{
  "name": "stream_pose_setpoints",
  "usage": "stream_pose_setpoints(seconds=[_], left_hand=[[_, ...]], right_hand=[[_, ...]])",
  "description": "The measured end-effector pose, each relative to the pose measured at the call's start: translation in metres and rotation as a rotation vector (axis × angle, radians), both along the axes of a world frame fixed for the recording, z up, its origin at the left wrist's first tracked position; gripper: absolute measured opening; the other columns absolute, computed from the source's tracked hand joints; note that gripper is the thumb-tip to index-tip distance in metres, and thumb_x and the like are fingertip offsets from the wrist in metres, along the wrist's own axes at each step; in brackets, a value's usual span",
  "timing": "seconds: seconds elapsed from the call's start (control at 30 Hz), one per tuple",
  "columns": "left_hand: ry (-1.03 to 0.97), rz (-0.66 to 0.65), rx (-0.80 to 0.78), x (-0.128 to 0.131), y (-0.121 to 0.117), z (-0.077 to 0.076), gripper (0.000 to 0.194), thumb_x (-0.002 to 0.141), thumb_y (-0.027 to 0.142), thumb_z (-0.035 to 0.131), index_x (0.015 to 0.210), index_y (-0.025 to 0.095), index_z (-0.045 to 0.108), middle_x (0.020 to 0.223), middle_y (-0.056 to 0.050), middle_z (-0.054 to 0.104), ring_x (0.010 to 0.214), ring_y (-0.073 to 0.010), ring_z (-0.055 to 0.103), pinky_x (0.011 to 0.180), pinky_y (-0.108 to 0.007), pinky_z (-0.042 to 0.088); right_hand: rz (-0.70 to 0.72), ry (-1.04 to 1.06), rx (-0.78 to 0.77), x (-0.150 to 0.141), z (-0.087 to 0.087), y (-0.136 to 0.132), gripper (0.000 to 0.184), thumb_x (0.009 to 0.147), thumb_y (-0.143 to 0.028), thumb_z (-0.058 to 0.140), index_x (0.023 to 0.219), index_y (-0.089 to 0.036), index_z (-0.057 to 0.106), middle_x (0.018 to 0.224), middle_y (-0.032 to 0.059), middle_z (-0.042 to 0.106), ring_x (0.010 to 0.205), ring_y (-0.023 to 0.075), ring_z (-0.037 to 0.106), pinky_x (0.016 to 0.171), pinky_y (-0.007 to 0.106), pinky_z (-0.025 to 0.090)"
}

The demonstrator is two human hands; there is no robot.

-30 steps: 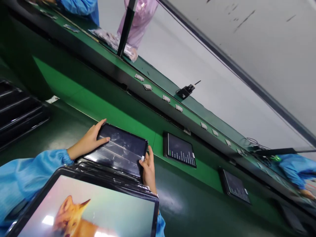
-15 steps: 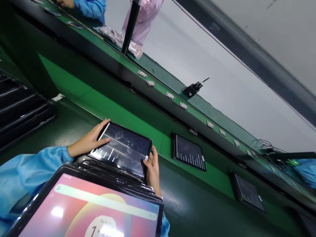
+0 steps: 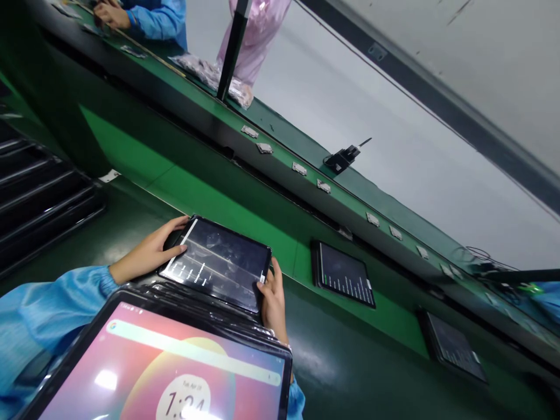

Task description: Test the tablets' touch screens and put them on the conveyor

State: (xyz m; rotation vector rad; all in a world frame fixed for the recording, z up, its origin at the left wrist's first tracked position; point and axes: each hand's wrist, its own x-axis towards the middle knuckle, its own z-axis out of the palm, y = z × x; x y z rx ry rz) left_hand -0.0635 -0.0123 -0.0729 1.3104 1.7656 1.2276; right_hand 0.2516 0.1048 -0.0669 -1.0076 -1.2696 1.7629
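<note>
My left hand (image 3: pixel 151 251) holds the left end of a black tablet (image 3: pixel 225 262), its thumb on the front near the edge. At the opposite end, my right hand (image 3: pixel 273 303) grips the tablet with its thumb by a small white label. White menu text shows on the dark screen, partly under glare. Nearer to me lies another tablet (image 3: pixel 131 361) with a lit pink and orange home screen and a clock. It sits on a stack of dark tablets (image 3: pixel 210 315), just in front of the held one.
Two tablets with dark list screens (image 3: pixel 345 274) (image 3: pixel 455 344) lie on the green belt (image 3: pixel 236 219) to the right. Small white parts (image 3: pixel 300 168) line the raised shelf, near a black adapter (image 3: pixel 342 158). Dark stacked trays or tablets (image 3: pixel 39 192) stand left. A co-worker's hand (image 3: pixel 112 14) is at far left.
My left thumb has shifted slightly left towards the tablet's edge. The tablets on the belt have moved a little to the right. The co-worker's hand shows more fully.
</note>
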Motion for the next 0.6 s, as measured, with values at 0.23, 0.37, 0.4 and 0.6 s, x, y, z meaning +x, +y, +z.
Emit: stream_pose_setpoints(seconds=[0.23,0.37,0.4,0.6], left_hand=[[0.047,-0.01,-0.012,0.001,0.001,0.002,0.075,0.087,0.059,0.059,0.149,0.026,0.032,0.152,-0.011,0.043,0.137,-0.0319,0.045,0.117,-0.05,0.033],[0.059,-0.025,-0.032,-0.006,-0.001,0.008,0.079,0.088,0.061,0.056,0.152,0.026,0.026,0.155,-0.009,0.041,0.135,-0.0303,0.048,0.113,-0.045,0.04],[0.075,-0.007,-0.051,-0.008,-0.002,0.009,0.077,0.09,0.062,0.053,0.152,0.025,0.027,0.152,-0.008,0.044,0.134,-0.03,0.049,0.113,-0.045,0.04],[0.222,0.006,-0.186,-0.021,-0.02,-0.011,0.06,0.093,0.065,0.041,0.142,0.032,0.046,0.145,0.002,0.054,0.135,-0.029,0.049,0.117,-0.052,0.033]], right_hand=[[0.003,-0.002,-0.018,0.0,0.002,0.0,0.077,0.081,-0.026,0.07,0.148,-0.033,0.033,0.14,0.005,0.058,0.124,0.0277,0.059,0.104,0.044,0.049],[-0.027,0.048,-0.051,-0.002,0.001,-0.002,0.08,0.077,-0.022,0.069,0.148,-0.031,0.033,0.137,0.0049,0.061,0.12,0.0271,0.062,0.105,0.044,0.048],[-0.032,0.07,-0.06,-0.003,0.001,-0.003,0.081,0.075,-0.02,0.068,0.147,-0.03,0.034,0.136,0.0049,0.061,0.119,0.027,0.063,0.105,0.044,0.048],[-0.008,0.115,-0.015,-0.002,0.0,-0.007,0.091,0.065,-0.021,0.068,0.149,-0.03,0.034,0.141,0.005,0.058,0.123,0.0278,0.06,0.104,0.045,0.049]])
